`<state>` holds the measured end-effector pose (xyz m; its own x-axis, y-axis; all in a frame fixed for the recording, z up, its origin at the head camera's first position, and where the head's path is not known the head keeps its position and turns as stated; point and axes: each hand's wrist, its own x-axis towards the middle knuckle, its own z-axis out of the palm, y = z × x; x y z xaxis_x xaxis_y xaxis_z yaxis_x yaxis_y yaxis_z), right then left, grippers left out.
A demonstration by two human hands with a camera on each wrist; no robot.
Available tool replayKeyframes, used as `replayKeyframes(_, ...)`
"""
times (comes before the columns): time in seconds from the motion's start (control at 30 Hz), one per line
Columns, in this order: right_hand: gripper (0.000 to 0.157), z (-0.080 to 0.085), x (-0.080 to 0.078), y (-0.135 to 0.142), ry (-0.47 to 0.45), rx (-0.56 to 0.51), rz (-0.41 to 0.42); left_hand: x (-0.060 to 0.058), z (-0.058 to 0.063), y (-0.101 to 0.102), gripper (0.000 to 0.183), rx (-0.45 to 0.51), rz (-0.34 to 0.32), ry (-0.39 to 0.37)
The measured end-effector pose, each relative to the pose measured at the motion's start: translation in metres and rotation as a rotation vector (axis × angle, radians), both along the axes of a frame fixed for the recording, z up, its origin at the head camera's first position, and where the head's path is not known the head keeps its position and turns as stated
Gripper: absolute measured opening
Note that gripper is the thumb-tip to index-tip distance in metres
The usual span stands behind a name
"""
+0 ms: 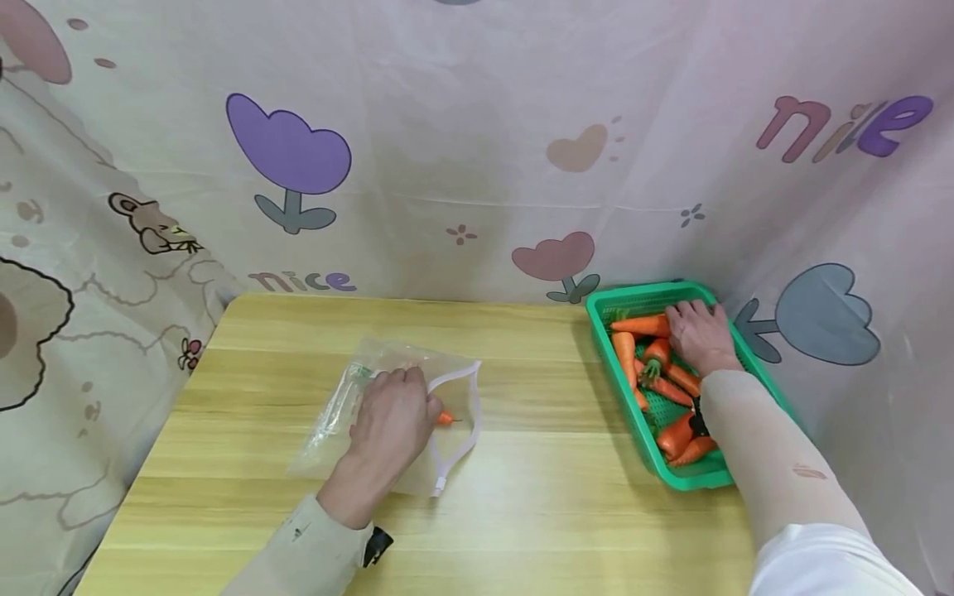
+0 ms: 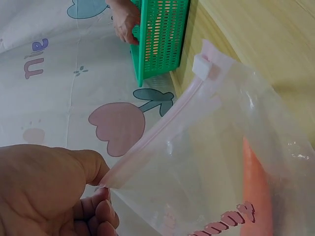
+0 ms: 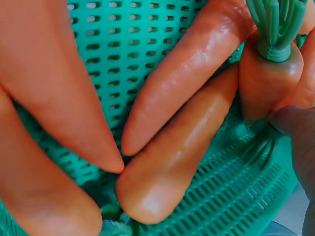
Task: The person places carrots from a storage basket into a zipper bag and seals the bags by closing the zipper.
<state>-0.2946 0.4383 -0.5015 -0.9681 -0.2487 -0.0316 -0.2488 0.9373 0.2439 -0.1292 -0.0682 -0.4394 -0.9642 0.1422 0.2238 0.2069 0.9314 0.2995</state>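
Observation:
On the wooden table lies a clear zip bag with a pale zip strip and a white slider. Inside it is an orange carrot, its tip showing near the mouth in the head view. My left hand pinches the edge of the bag's mouth between thumb and fingers, and the mouth gapes. My right hand reaches into the far end of a green basket, fingers curled down over a carrot. In the right wrist view the thumb presses by a carrot's green stem; the other fingers are hidden there.
Several more carrots, some with green tops, lie in the perforated basket at the table's right side. A patterned curtain hangs right behind the table's back edge and along both sides. Wood surface lies between bag and basket.

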Motion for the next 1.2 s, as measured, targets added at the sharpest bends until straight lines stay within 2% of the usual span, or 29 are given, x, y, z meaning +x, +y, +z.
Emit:
replayKeyframes(0.2,0.046,-0.001,0.008,0.005,-0.03,-0.065,-0.052,0.003,0.001,0.0,0.017,-0.006,-0.019,0.025)
replayKeyframes(0.33,0.052,0.005,0.014,0.007,-0.04,-0.108,-0.057,0.005,0.002,0.0,0.018,0.004,-0.029,0.039)
replayKeyframes(0.47,0.048,0.014,0.02,0.007,-0.04,-0.185,-0.055,0.004,0.004,-0.002,0.021,0.006,-0.032,0.045)
replayKeyframes(0.6,0.047,0.023,0.026,0.006,0.002,-0.221,-0.019,0.002,0.005,-0.003,0.024,0.004,-0.036,0.065)
replayKeyframes(0.7,0.049,0.029,0.032,0.004,0.044,-0.194,0.011,0.0,0.006,-0.005,0.025,0.017,-0.034,0.064)
replayKeyframes(0.87,0.051,0.038,0.042,-0.003,0.122,-0.154,0.036,0.0,0.006,-0.007,0.024,0.039,-0.023,0.004)
replayKeyframes(1.0,0.05,0.049,0.049,-0.011,0.175,-0.108,0.065,-0.001,0.007,-0.008,0.023,0.036,-0.018,-0.015)
replayKeyframes(1.2,0.045,0.072,0.064,-0.029,0.171,-0.113,0.062,-0.004,0.01,-0.01,0.026,0.05,-0.031,-0.01)
